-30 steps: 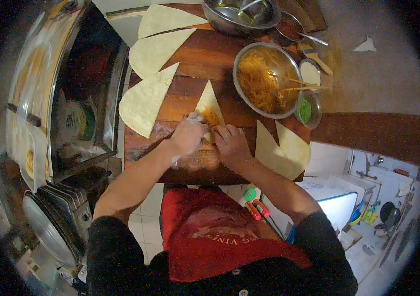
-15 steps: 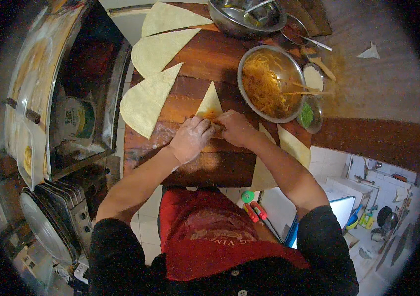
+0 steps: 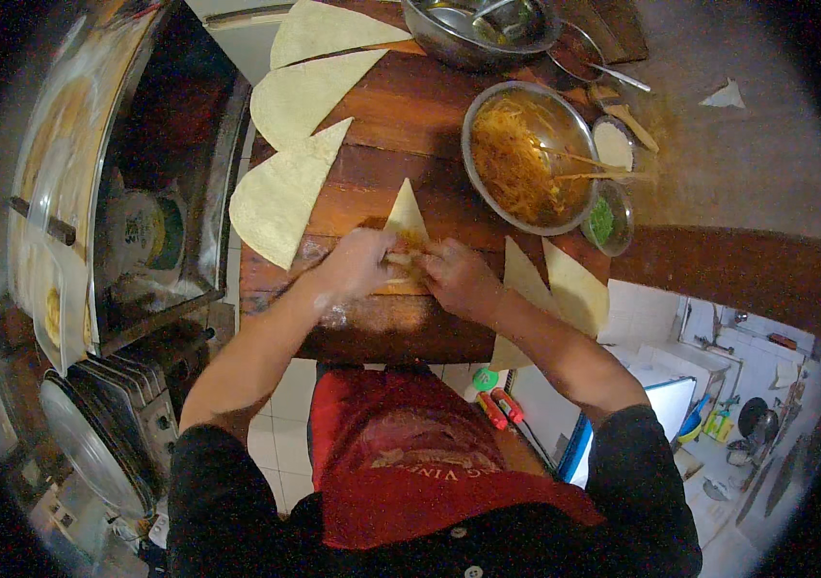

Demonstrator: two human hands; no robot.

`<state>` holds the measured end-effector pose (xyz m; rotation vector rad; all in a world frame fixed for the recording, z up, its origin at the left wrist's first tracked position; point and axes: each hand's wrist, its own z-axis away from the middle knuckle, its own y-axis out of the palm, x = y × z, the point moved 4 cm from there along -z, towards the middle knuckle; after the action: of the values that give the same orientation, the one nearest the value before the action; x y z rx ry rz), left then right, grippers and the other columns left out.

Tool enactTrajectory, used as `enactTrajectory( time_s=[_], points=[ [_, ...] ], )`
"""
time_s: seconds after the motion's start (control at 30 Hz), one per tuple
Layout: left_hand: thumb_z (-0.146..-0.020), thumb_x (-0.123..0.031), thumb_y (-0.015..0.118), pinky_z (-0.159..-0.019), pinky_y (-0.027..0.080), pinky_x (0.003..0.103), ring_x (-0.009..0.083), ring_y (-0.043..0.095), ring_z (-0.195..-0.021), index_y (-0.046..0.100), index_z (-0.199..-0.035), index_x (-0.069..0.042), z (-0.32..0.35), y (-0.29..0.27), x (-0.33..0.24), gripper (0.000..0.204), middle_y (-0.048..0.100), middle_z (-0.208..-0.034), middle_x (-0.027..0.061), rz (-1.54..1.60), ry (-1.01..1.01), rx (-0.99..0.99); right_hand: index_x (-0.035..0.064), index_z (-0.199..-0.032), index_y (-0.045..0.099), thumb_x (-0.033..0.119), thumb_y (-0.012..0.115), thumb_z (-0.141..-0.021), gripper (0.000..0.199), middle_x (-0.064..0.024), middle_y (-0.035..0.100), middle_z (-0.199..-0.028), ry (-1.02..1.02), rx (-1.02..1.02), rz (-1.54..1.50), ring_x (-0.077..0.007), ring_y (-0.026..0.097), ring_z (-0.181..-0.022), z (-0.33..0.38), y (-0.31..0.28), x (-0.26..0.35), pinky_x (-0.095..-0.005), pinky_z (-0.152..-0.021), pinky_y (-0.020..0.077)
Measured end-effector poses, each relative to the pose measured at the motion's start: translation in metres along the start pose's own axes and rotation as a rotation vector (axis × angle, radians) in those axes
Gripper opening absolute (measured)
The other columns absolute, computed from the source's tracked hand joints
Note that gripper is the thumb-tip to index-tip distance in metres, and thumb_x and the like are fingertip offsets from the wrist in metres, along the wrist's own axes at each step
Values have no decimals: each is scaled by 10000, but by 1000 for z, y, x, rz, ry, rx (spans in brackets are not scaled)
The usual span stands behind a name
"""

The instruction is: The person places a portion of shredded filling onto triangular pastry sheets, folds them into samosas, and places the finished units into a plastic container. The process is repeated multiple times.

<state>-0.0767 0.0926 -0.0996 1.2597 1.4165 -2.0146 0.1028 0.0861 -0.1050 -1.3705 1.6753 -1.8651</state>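
Observation:
A small triangle of dough (image 3: 405,206) lies on the wooden board in front of me, its tip pointing away and an orange smear across its middle. My left hand (image 3: 360,264), a little blurred, is closed on the left side of its near, partly rolled end. My right hand (image 3: 461,279) pinches the right side of the same end. Between the hands a pale bit of the roll shows; my fingers hide the rest. Beyond my right hand stands a metal bowl (image 3: 470,178) of orange shredded filling, with chopsticks resting in it.
Large dough triangles (image 3: 293,188) lie at the left of the wooden board (image 3: 382,116); further dough pieces (image 3: 576,289) lie by my right forearm. At the far side stand a steel bowl (image 3: 430,39), a dish of chopped greens (image 3: 601,222) and a dish of pale grains (image 3: 613,144).
Both hands have come slightly nearer to me, and the dough's tip has shifted toward me. A pale part of the roll now shows between my hands.

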Motion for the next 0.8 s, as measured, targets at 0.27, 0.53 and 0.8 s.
enactTrajectory(
  time_s=[0.27,0.53,0.8],
  points=[
    [-741,-130,638,-845,463,471,369,524,-973,616,-1080,-10,32,23,-22,361,569,-1073,163,-527,231,-291,40,-1062,658,185,677,-766,331,-196,666,-937,329,296,-372,-373,629,-965,-33,-9,-22,-445,-818,505],
    [-731,-111,618,-834,472,416,347,551,-935,635,-1044,-36,3,11,-1,322,618,-974,158,-472,172,-109,34,-1097,629,169,731,-698,434,-164,601,-1104,155,148,-140,-339,555,-1066,-40,-28,-15,-428,-905,457],
    [-717,-207,748,-893,473,421,383,573,-1019,609,-1103,-16,-35,-27,7,453,640,-1001,185,-63,-89,160,47,-1107,604,109,700,-743,382,-147,565,-1161,-117,-94,115,-359,525,-1094,-23,-9,-5,-469,-936,438]
  ],
)
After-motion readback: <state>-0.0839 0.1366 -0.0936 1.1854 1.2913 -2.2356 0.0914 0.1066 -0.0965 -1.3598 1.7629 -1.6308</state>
